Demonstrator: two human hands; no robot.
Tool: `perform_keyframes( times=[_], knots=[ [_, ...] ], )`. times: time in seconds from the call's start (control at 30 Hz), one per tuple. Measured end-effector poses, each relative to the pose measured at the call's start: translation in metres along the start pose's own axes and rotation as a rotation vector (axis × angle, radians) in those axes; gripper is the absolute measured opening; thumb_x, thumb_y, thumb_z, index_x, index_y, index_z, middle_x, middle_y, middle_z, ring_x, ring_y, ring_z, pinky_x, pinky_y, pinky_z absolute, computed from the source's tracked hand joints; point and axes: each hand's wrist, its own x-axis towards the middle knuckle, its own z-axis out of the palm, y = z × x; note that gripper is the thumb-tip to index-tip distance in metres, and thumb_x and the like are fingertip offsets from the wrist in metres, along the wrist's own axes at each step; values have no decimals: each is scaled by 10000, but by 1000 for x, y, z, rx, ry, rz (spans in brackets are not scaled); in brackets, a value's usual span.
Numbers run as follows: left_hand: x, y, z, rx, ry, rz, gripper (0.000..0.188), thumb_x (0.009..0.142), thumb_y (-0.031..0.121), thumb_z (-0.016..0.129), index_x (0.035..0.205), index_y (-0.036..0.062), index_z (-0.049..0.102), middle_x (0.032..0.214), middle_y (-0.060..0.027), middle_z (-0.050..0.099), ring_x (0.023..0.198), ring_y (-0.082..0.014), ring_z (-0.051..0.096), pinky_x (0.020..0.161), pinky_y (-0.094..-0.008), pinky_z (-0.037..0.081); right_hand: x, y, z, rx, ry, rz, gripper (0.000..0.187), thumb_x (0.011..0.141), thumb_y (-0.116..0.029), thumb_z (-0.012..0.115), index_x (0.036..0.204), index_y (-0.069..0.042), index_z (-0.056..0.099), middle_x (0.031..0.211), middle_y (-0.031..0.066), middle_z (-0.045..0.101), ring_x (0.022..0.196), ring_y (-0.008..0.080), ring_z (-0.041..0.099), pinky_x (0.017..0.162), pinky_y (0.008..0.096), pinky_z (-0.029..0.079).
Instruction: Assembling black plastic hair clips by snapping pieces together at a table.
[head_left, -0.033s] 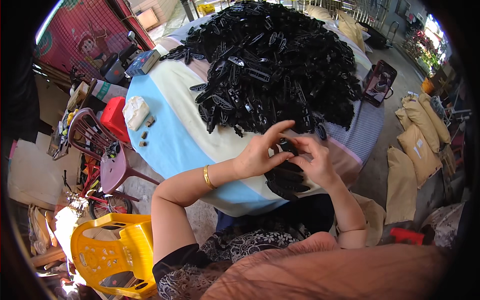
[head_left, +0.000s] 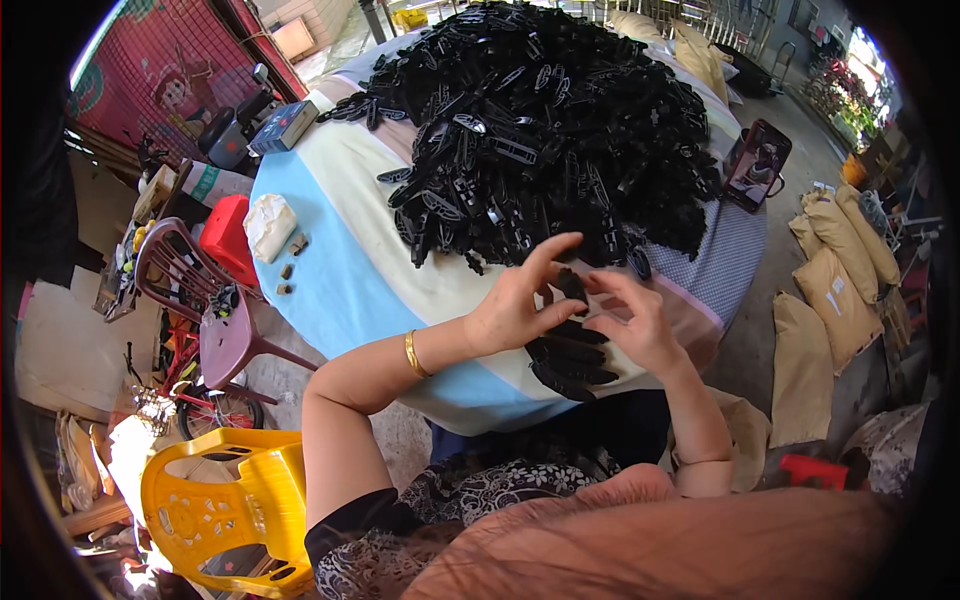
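Over the near edge of the table, my left hand (head_left: pixel 510 308) is closed on a small black plastic piece (head_left: pixel 571 287), pinched between thumb and fingers with the index finger raised. The piece is too small and partly covered to tell its exact kind. Close on its right is my right hand (head_left: pixel 640 325), thumb and index finger apart and nothing visible between them. Just below both hands, several long black plastic pieces (head_left: pixel 565 372) lie together at the table edge. Beyond the hands rises a big heap of black openwork plastic clips (head_left: pixel 540 130).
A striped cloth covers the round table (head_left: pixel 345 260). On it are a phone on a stand (head_left: pixel 757 165), a box (head_left: pixel 285 127), a white bag (head_left: pixel 270 228) and small brown bits. A yellow chair (head_left: pixel 225 500) and purple chair (head_left: pixel 228 340) stand left; sacks (head_left: pixel 838 300) lie right.
My right thumb and fingers have spread and drawn slightly away from the black piece. The left hand keeps it, now turned more upright.
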Motion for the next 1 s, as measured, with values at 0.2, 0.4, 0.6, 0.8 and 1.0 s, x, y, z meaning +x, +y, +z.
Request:
perform_keyframes(
  times=[0.2,0.4,0.6,0.8,1.0],
  knots=[
    [15,2,-3,523,-264,35,302,755,202,678,1011,51,621,873,-135,630,844,-317,581,768,-394,480,9,42,-85,-716,288,54,176,805,-96,632,970,-41,665,931,91,610,800,265,600,700,335,485],
    [25,4,10,378,-511,-31,254,805,239,649,932,19,630,870,-168,613,817,-355,589,747,-404,483,9,62,-87,-1014,283,-13,166,777,-133,658,932,-78,674,876,55,582,840,246,556,679,365,478],
    [49,-8,13,1133,-160,394,234,722,123,596,937,32,578,880,-65,493,863,-229,457,704,-297,423,9,58,-82,-1060,327,-102,130,762,-119,664,884,-74,653,873,38,599,819,237,565,668,354,485],
    [51,-33,14,1304,-106,476,194,712,139,554,882,45,549,839,-52,457,871,-209,424,717,-282,363,7,55,-82,-975,423,-175,133,745,-76,662,875,-55,646,820,74,642,733,261,604,635,352,497],
    [49,-17,13,838,62,544,323,700,38,649,1008,14,555,925,-67,558,846,-210,528,738,-302,453,-1,59,-81,-719,525,-109,183,733,-11,666,915,-18,658,783,119,668,672,227,649,609,310,513]
  ],
)
